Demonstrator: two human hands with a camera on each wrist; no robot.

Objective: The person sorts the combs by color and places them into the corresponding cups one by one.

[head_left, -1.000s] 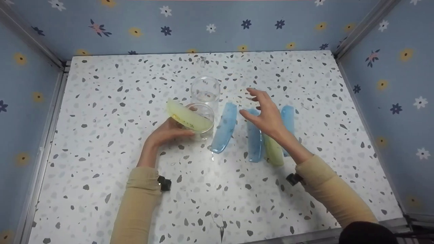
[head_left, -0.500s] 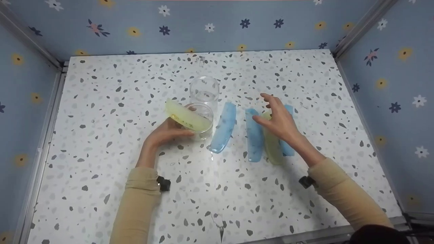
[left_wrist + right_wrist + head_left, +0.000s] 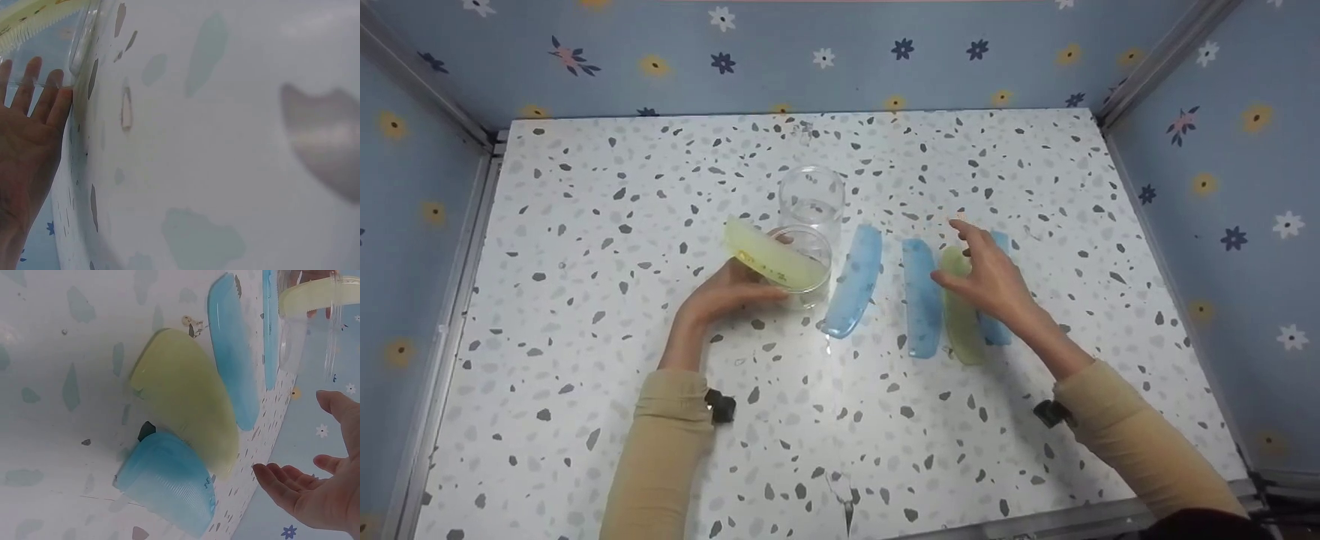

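My left hand (image 3: 726,291) holds a clear plastic cup (image 3: 810,300), thumb on the near side and fingers round the back. A pale yellow-green comb (image 3: 772,256) leans in that cup, its upper end sticking out past the rim to the left; its teeth (image 3: 34,28) show in the left wrist view. Over the combs on the right hovers my right hand (image 3: 992,279), fingers spread and holding nothing. Beneath and beside it lie a second yellow-green comb (image 3: 962,334), a blue comb (image 3: 921,307) and another blue comb (image 3: 169,481), partly hidden by the hand in the head view.
Another clear cup (image 3: 812,171) stands just behind the held one. A third blue comb (image 3: 855,281) lies to the right of the cups. The speckled white table (image 3: 660,465) is bounded by flowered blue panels (image 3: 840,45) at the back and sides.
My right hand has moved right and a little toward me, from above the left blue combs to above the yellow-green one. The left hand, its cup and comb stay in place.
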